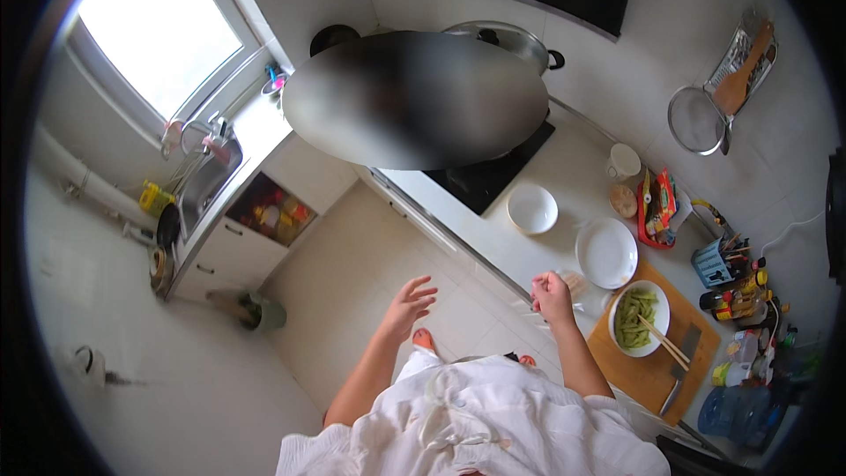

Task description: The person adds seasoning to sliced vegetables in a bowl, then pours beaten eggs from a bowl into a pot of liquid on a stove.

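Observation:
My left hand (411,309) is raised above the tiled floor, fingers apart and nothing in them. Beside the counter edge, my right hand (552,297) has curled fingers, with no object visible in it. Partly behind it lies a transparent plastic bag (576,285) with something pale inside; contact cannot be told. Closest beyond it are a white plate (606,252) and a white bowl (532,209). Farther right, another white bowl (628,344) of green vegetable pieces stands on a wooden cutting board (605,337), wooden chopsticks (669,346) resting in it. A kitchen knife (673,391) lies beside that bowl.
A large blurred patch hides much of the black cooktop (486,185). Behind stands a lidded pot (522,39). Sauce bottles (733,304), a red basket (654,238) and a white mug (623,162) line the wall. At left are a sink (205,188) and a bin (268,313).

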`<act>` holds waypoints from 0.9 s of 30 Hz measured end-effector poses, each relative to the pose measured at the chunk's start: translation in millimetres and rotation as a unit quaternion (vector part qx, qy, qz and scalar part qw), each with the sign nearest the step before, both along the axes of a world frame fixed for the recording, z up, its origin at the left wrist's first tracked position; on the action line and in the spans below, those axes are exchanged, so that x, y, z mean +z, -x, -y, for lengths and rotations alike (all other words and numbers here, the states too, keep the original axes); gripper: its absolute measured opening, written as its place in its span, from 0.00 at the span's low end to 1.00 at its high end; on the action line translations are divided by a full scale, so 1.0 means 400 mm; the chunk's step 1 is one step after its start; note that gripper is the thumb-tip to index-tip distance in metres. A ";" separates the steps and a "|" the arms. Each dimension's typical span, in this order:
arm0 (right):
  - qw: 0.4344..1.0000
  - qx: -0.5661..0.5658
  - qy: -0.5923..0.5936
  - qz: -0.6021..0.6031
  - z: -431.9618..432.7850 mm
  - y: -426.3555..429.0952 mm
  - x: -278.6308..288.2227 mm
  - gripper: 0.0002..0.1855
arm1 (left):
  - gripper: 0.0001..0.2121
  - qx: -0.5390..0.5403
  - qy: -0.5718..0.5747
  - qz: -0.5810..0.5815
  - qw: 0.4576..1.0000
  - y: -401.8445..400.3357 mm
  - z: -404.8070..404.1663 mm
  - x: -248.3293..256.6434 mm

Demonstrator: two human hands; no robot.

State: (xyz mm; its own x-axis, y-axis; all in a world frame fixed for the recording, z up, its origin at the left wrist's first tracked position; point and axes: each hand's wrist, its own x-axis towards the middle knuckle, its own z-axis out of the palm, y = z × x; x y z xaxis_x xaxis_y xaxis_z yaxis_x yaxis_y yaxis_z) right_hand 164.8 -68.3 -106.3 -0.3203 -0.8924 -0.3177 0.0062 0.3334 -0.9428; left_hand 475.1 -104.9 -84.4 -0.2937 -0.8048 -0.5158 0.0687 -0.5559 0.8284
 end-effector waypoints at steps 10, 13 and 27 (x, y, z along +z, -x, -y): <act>0.895 -0.073 0.198 -0.393 0.296 -0.134 0.332 0.04 | 0.22 -0.130 0.050 0.035 0.990 -0.299 0.504 0.199; 0.855 -0.120 0.187 -0.468 0.319 -0.117 0.412 0.05 | 0.21 -0.129 0.075 -0.038 0.988 -0.226 0.693 0.233; 0.843 -0.101 0.117 -0.515 0.813 -0.004 0.621 0.12 | 0.30 -0.152 -0.010 -0.005 0.988 0.038 1.331 0.343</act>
State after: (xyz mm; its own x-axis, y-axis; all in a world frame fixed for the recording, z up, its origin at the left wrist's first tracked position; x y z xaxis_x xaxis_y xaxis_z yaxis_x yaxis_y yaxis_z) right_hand 166.4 -393.4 142.3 -0.4720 -0.7866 0.3981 -0.8214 0.2284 -0.5226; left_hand 459.9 -637.4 52.9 -0.5253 -0.6677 -0.5274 -0.0964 -0.5692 0.8166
